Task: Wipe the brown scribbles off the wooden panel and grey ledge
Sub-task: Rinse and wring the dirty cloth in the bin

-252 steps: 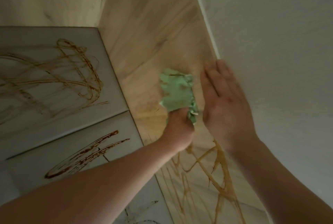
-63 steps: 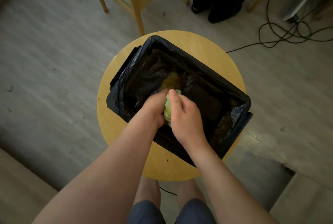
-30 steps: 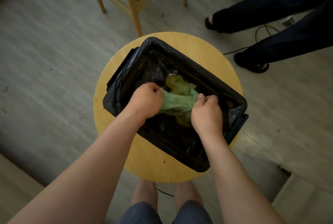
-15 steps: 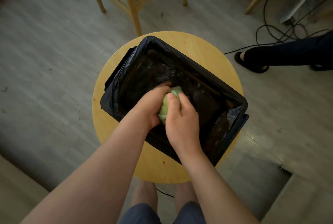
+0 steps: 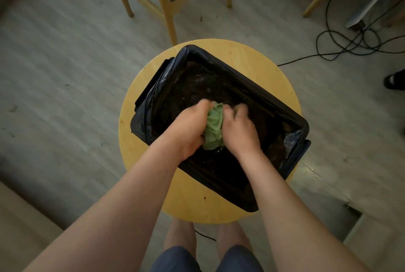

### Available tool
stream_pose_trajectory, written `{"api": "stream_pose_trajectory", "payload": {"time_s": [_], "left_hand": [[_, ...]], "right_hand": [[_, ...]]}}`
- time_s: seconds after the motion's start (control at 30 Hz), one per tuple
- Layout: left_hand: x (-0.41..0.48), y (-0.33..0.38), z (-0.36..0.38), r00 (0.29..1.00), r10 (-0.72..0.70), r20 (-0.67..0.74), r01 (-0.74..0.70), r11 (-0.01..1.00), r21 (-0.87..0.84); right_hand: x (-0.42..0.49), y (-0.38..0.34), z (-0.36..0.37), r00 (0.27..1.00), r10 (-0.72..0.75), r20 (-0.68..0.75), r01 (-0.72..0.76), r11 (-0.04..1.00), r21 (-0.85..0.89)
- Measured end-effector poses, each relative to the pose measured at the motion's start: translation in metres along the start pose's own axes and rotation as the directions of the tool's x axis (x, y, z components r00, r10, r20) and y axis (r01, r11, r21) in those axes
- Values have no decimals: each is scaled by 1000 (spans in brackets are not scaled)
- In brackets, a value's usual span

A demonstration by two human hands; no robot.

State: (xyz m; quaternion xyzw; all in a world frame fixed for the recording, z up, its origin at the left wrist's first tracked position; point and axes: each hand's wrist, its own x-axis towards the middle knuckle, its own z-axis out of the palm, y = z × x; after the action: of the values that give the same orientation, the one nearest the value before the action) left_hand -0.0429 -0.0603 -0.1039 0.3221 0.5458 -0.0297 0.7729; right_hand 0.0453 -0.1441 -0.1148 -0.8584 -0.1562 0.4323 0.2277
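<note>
Left hand and right hand clench the green cloth bunched between them, twisting it above the black-lined bin on the round counter below. A second ago it hung spread open; wiping seems paused, panel and ledge out of sight.
</note>
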Motion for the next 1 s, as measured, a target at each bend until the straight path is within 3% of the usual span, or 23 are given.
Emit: {"api": "stream_pose_trajectory", "payload": {"time_s": [0.03, 0.1, 0.13, 0.23, 0.33, 0.43, 0.57, 0.6, 0.7, 0.83, 1.0], "left_hand": [[0, 2, -3, 1000, 5, 19, -6, 998, 60], [4, 4, -10, 999, 43, -21, -36, 965, 259], [7, 3, -13, 994, 79, -75, -49, 941, 334], [14, 3, -21, 958, 162, -237, -50, 906, 420], [20, 5, -26, 928, 152, -341, 28, 883, 469], [19, 6, -23, 925, 64, -375, 102, 908, 406], [13, 7, -12, 961, -163, -223, 189, 977, 101], [12, 6, -10, 965, -205, -163, 215, 976, 48], [7, 3, -1, 957, -284, -55, 282, 958, -50], [6, 3, 3, 957, -285, -61, 266, 940, -215], [10, 1, -5, 965, -204, -165, 189, 976, -105]], "right_hand": [[-2, -1, -3, 997, 66, 36, -71, 986, 151], [-9, 1, -11, 977, 188, 99, -213, 858, 468], [-11, 5, -15, 973, 200, 112, -229, 832, 506], [-20, 13, -28, 986, 141, 94, -161, 950, 267], [-16, 24, -36, 989, 101, -110, -86, 988, 128], [-9, 24, -26, 976, 110, -190, -89, 989, 118], [-1, 18, 15, 993, 117, -14, -117, 991, -67], [-1, 17, 24, 995, 95, -25, -97, 994, -51], [-10, 10, 34, 994, 79, -69, -63, 976, 209], [-37, -2, 30, 994, -89, -63, 102, 960, 261], [-63, -13, 30, 943, -304, -135, 327, 922, 209]]}}
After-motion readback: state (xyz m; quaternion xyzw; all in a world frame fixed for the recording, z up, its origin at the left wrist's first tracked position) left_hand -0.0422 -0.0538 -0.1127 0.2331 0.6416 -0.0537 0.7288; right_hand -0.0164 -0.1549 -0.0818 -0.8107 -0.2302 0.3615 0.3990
